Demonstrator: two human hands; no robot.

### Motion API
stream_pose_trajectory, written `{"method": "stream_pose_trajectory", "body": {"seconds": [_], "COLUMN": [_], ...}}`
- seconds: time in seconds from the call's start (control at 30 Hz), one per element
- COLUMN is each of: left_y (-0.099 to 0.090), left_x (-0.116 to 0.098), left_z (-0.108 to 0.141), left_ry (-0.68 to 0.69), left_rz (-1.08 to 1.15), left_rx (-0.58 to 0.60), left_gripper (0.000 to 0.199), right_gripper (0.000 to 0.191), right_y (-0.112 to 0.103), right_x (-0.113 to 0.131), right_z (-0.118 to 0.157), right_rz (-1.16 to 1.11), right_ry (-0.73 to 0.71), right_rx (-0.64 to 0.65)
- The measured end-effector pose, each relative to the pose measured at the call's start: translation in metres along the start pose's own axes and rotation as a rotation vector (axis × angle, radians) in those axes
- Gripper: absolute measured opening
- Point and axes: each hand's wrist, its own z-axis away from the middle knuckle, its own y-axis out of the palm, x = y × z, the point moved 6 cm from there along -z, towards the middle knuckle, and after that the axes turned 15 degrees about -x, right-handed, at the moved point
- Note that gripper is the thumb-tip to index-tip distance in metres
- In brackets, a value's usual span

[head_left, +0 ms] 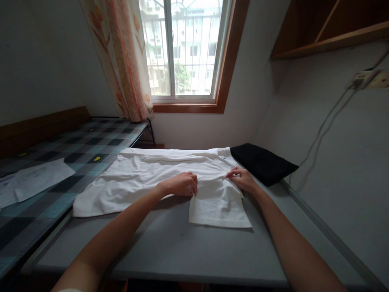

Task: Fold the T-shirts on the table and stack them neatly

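A white T-shirt (158,168) lies spread sideways over the grey table (182,247), its collar end to the right and its hem to the left. One sleeve points toward me, and its cloth is creased. My left hand (184,184) is closed on the shirt at the left side of that sleeve, near the armpit. At the shoulder side of the sleeve, my right hand (241,178) pinches the cloth between thumb and fingers. The fabric between the two hands is slightly gathered.
A folded black cloth item (263,162) lies beyond my right hand, by the wall. On the left stands a bed with a checked cover (60,140) and some papers (39,180) on it. Behind the table are a window (185,52) and a curtain (127,61). A cable (322,125) hangs at right.
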Motion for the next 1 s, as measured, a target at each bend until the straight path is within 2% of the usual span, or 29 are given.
{"method": "stream_pose_trajectory", "body": {"seconds": [0.1, 0.23, 0.43, 0.47, 0.53, 0.6, 0.67, 0.8, 0.9, 1.0], "left_y": [-0.003, -0.004, -0.009, -0.008, -0.002, 0.003, 0.006, 0.000, 0.000, -0.001], "left_x": [0.002, 0.013, 0.035, 0.038, 0.039, 0.031, 0.023, 0.017, 0.022, 0.031], "left_z": [-0.001, -0.002, -0.004, -0.003, -0.003, -0.002, -0.002, -0.003, -0.005, -0.005], "left_ry": [-0.064, -0.260, -0.432, -0.456, -0.458, -0.392, -0.312, -0.248, -0.299, -0.368], "left_rz": [0.150, 0.256, 0.355, 0.379, 0.438, 0.460, 0.412, 0.335, 0.330, 0.330], "left_rx": [-0.035, -0.119, -0.416, -0.418, -0.334, -0.201, -0.125, -0.218, -0.260, -0.291], "left_gripper": [0.014, 0.013, 0.010, 0.012, 0.021, 0.029, 0.029, 0.018, 0.018, 0.016], "right_gripper": [0.026, 0.032, 0.048, 0.051, 0.054, 0.053, 0.046, 0.044, 0.043, 0.050], "right_y": [-0.006, -0.013, -0.018, -0.018, -0.016, -0.014, -0.012, -0.012, -0.014, -0.017], "right_x": [-0.005, -0.005, 0.010, 0.011, 0.012, 0.012, 0.011, 0.013, 0.019, 0.024], "right_z": [0.003, 0.010, 0.018, 0.019, 0.019, 0.017, 0.014, 0.010, 0.012, 0.015], "right_rz": [-0.020, -0.098, -0.108, -0.090, -0.046, -0.018, -0.027, -0.072, -0.088, -0.110], "right_ry": [0.090, 0.169, 0.123, 0.127, 0.122, 0.115, 0.124, 0.117, 0.090, 0.088], "right_rx": [0.163, 0.325, 0.495, 0.501, 0.500, 0.480, 0.424, 0.353, 0.422, 0.475]}}
